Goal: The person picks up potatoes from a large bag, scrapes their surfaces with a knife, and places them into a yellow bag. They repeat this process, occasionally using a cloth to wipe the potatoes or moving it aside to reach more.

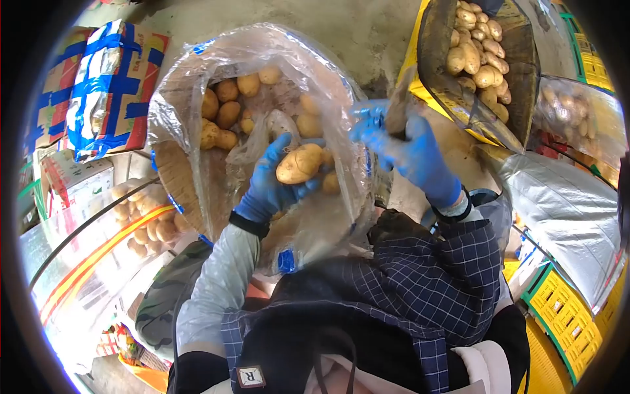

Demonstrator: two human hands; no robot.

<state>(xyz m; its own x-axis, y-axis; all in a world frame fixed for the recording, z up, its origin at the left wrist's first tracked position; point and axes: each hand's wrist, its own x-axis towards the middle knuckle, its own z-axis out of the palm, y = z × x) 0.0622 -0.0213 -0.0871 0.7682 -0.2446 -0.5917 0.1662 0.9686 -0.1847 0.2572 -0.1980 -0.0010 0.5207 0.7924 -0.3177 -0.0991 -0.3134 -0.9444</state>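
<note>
My left hand [269, 187], in a blue glove, is closed around a potato [300, 164] over a basket lined with clear plastic [351, 197]. The potato is pale brown and faces up from my palm. Inside the lining lie several loose potatoes [228, 115] and some crumpled plastic [282, 125]. To the right of the basket, my right hand [420, 157], also gloved in blue, is smeared by motion. A blurred brown patch shows between its fingers and thumb, and I cannot tell whether the hand holds it.
A dark-lined yellow box [420, 79] with a heap of potatoes [485, 59] stands at the upper right. Taped cartons [108, 92] are stacked at the upper left. A clear bag of potatoes [147, 220] sits at left. Yellow crates [564, 308] and silver sheeting [558, 203] line the right.
</note>
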